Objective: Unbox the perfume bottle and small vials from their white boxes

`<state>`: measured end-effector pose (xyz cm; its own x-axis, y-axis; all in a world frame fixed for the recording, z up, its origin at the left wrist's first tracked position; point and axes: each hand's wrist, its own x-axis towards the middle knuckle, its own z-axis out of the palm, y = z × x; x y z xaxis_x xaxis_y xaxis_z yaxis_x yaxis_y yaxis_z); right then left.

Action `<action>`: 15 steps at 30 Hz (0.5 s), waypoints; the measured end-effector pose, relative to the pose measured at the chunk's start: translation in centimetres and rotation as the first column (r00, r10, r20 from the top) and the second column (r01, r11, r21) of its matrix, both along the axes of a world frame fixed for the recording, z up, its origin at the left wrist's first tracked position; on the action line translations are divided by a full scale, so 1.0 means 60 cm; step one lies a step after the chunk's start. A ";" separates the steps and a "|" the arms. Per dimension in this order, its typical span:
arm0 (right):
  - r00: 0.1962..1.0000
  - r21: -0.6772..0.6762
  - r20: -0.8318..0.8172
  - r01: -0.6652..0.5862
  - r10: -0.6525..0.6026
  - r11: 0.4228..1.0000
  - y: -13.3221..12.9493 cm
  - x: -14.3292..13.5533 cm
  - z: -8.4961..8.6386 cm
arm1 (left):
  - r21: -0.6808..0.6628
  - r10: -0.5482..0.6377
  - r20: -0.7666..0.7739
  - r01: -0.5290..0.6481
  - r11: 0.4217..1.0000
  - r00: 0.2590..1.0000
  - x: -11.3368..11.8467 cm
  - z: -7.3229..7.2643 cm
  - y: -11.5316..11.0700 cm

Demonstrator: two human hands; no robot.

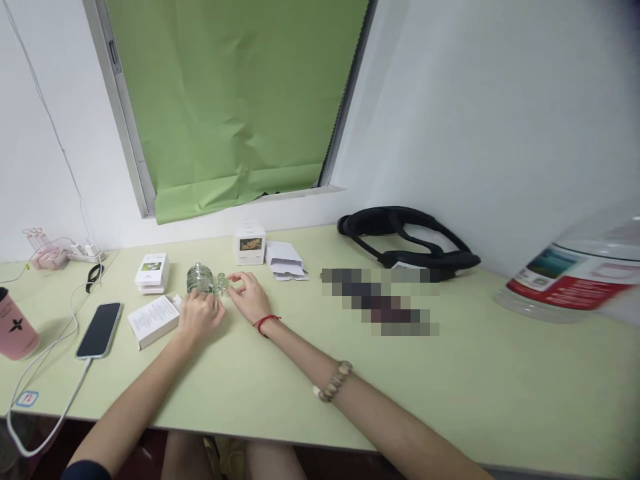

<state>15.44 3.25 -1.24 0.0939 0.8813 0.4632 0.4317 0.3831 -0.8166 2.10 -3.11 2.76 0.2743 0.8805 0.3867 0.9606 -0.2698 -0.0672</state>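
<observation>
A clear ribbed glass jar with a pointed lid (200, 279) stands on the table. My left hand (197, 315) is at its near side, fingers curled; what they hold, if anything, is hidden. Just right of the jar are small clear greenish glass pieces (221, 283), too small to make out fully. From the right, my right hand (251, 298) has its thumb and forefinger at these pieces and seems to pinch one. Beside my left hand lies a white box with printed text (154, 321), its flap raised.
White boxes (151, 272) stand left, with another white box (250, 247) and folded white paper (286, 260) behind. A phone on a cable (100, 330) and pink cup (17, 330) are at left. At right are a black headset (415, 257), a blurred-out object (375, 300) and a large bottle (575, 273).
</observation>
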 end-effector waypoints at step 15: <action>1.000 0.004 -0.002 -0.018 0.018 1.000 -0.005 -0.003 0.007 | -0.145 -0.032 -0.080 0.020 0.989 0.996 0.011 -0.002 -0.009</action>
